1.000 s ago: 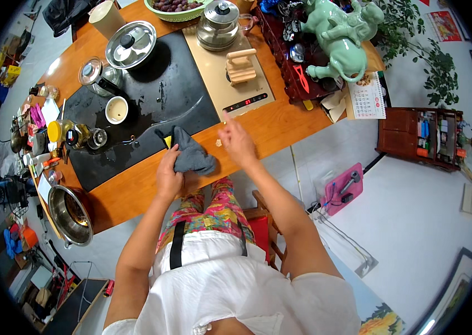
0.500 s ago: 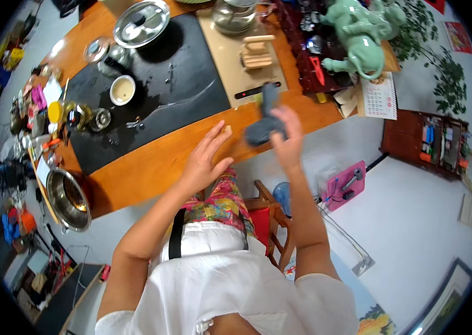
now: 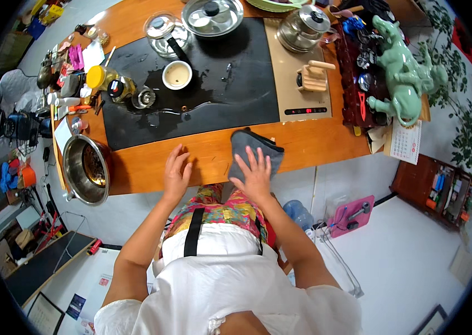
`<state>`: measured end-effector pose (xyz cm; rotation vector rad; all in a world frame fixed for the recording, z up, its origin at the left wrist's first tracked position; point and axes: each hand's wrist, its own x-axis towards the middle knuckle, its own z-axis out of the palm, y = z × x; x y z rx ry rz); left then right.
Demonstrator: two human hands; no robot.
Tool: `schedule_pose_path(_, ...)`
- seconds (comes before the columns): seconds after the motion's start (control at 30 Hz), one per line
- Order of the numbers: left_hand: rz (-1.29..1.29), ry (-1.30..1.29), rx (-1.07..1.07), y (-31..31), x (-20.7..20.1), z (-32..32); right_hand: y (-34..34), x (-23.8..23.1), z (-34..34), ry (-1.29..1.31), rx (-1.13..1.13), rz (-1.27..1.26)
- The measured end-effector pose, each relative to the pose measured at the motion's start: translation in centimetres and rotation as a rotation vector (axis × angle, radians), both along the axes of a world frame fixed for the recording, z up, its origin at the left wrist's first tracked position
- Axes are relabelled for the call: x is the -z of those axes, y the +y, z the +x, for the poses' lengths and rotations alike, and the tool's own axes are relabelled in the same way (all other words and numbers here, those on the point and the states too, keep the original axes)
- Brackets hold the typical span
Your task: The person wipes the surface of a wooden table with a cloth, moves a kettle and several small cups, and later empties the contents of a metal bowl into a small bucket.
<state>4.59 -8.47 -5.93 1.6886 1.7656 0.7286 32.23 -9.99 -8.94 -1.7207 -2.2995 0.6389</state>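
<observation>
A folded grey cloth (image 3: 242,143) with a dark edge lies on the wooden table's front strip. My right hand (image 3: 256,177) rests on it, palm down, with the fingers stretched out and spread. To the left, my left hand (image 3: 175,177) is over the table's front edge, its fingers apart and nothing in them. Beyond both hands is a black mat (image 3: 230,106), wet with a streak and drops of water. On it stand a small white cup (image 3: 177,75) holding pale liquid and a small glass cup (image 3: 144,98).
A steel basin (image 3: 71,170) sits at the left edge. Glass pots, a lidded steel pan (image 3: 212,22) and jars stand farther back. At right are a gold hot plate (image 3: 289,89) with a wooden-handled piece, a glass kettle (image 3: 303,30) and a green elephant figure (image 3: 403,72).
The grey cloth, lifted in my right hand before, now lies on the table under that hand's spread fingers. My left hand has drawn left, and the view has shifted.
</observation>
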Motion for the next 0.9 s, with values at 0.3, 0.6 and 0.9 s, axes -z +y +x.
schedule_pose_path(0.3,-0.031,-0.156,-0.146,2.3,-0.1,-1.3,22.1,1.8,-4.8,-0.071,0.275,0.266)
schedule_pose_path(0.6,0.283,0.098,-0.164,16.4,-0.8,-1.6,22.5,0.8,-7.5,-0.039,-0.022,0.183)
schedule_pose_path(0.9,0.193,0.243,-0.058,22.3,1.5,-1.3,20.5,0.3,-7.5,0.063,0.061,0.115)
